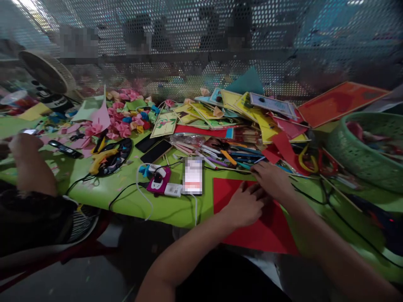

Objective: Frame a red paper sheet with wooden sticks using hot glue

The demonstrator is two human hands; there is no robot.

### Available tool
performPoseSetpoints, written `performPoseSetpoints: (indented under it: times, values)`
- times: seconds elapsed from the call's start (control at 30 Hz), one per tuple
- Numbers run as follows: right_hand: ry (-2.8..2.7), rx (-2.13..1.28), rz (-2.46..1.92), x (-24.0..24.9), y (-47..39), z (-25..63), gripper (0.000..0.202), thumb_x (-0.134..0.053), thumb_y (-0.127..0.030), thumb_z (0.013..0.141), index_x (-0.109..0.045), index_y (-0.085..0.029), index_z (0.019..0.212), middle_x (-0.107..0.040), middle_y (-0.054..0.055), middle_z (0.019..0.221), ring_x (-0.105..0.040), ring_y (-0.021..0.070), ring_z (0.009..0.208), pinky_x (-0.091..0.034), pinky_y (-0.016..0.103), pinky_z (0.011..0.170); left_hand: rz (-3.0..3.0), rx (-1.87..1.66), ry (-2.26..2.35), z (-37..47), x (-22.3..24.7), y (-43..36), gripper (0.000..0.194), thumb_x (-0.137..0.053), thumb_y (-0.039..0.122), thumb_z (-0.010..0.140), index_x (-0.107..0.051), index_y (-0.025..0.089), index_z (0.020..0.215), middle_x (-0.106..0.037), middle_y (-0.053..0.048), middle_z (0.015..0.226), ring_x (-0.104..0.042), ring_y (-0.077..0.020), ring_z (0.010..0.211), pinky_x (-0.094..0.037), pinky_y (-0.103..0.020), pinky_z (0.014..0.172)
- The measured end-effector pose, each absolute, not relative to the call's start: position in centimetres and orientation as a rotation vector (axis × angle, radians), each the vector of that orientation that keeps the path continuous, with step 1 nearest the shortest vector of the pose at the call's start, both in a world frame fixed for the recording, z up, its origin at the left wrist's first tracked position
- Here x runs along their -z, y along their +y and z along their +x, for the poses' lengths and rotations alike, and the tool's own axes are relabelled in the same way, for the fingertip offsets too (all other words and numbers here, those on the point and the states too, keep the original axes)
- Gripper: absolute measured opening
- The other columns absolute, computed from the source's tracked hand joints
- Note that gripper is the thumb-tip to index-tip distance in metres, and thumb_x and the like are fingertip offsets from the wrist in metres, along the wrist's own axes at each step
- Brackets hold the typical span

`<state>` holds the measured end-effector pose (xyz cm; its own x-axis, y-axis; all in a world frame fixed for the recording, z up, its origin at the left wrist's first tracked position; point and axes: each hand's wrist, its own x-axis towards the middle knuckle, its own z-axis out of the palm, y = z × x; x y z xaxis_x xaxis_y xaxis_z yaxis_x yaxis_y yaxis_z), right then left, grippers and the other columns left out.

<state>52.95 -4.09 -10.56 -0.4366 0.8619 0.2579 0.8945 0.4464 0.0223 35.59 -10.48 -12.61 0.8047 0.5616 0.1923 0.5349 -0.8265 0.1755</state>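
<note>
A sheet of red paper (233,188) lies on the green-covered table in front of me, its near edge reaching past the table edge. My left hand (247,205) rests on the sheet, fingers spread and somewhat bent. Just above it, my right hand (272,178) lies across the paper's upper right part, fingers reaching left and partly overlapping the left fingertips. Beneath the fingers the paper is in shadow, and whatever is under them is hidden. Left of the sheet, a phone with a lit screen (193,176) lies beside a purple power strip (159,180) with a white charger (173,190).
Behind lie pens (217,153), decorated cards (204,115) and pink paper flowers (121,113). Scissors with yellow handles (307,159) and a green basket (355,151) stand right. A yellow glue gun (100,159), dark phones (155,152), cables and another person's arm (33,167) are left.
</note>
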Motion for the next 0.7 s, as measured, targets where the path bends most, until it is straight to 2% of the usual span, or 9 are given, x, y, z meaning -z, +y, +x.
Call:
performPoseSetpoints:
  times: [0.23,0.4,0.5,0.63,0.7]
  values:
    - [-2.478,0.214,-1.458,10.0,-5.6,53.9,0.023,-0.048,-0.023,0.102,-0.070,-0.020,0.100,-0.074,0.009,0.096,-0.066,0.0240,0.090,-0.046,0.035,0.081,2.834,-0.349,0.873,35.5,12.6,-10.4,0.048,-0.050,0.028,0.102,-0.055,0.022,0.150,-0.053,-0.007,0.159,-0.041,-0.0289,0.148,-0.033,-0.057,0.121]
    - [-2.507,0.176,-1.472,10.4,-5.8,53.3,0.024,-0.047,-0.020,0.102,-0.071,-0.022,0.099,-0.074,0.008,0.098,-0.066,0.0238,0.090,-0.046,0.035,0.080,2.848,-0.335,0.860,35.5,11.8,-10.5,0.039,-0.052,0.028,0.103,-0.062,0.019,0.140,-0.062,-0.009,0.148,-0.047,-0.0294,0.143,-0.036,-0.056,0.120]
    - [-2.506,0.161,-1.516,10.5,-5.5,53.0,0.026,-0.046,-0.019,0.103,-0.072,-0.021,0.101,-0.074,0.009,0.099,-0.067,0.0244,0.089,-0.045,0.036,0.079,2.845,-0.328,0.866,35.4,11.2,-10.7,0.037,-0.051,0.031,0.105,-0.062,0.020,0.139,-0.061,-0.009,0.149,-0.047,-0.0299,0.144,-0.032,-0.059,0.122]
    - [-2.491,0.128,-1.564,10.0,-5.4,52.9,0.027,-0.047,-0.017,0.103,-0.072,-0.017,0.113,-0.074,0.012,0.105,-0.067,0.0262,0.096,-0.045,0.036,0.082,2.781,-0.244,0.828,34.4,8.8,-11.1,0.037,-0.053,0.036,0.106,-0.062,0.022,0.139,-0.062,-0.009,0.149,-0.047,-0.0286,0.146,-0.034,-0.058,0.123]
    - [-2.475,0.106,-1.581,9.6,-5.6,52.9,0.025,-0.049,-0.016,0.102,-0.072,-0.017,0.112,-0.073,0.012,0.105,-0.067,0.0247,0.094,-0.044,0.035,0.081,2.727,-0.211,0.815,33.5,6.8,-12.2,0.042,-0.048,0.039,0.108,-0.057,0.024,0.146,-0.063,-0.008,0.148,-0.046,-0.0268,0.147,-0.031,-0.056,0.125]
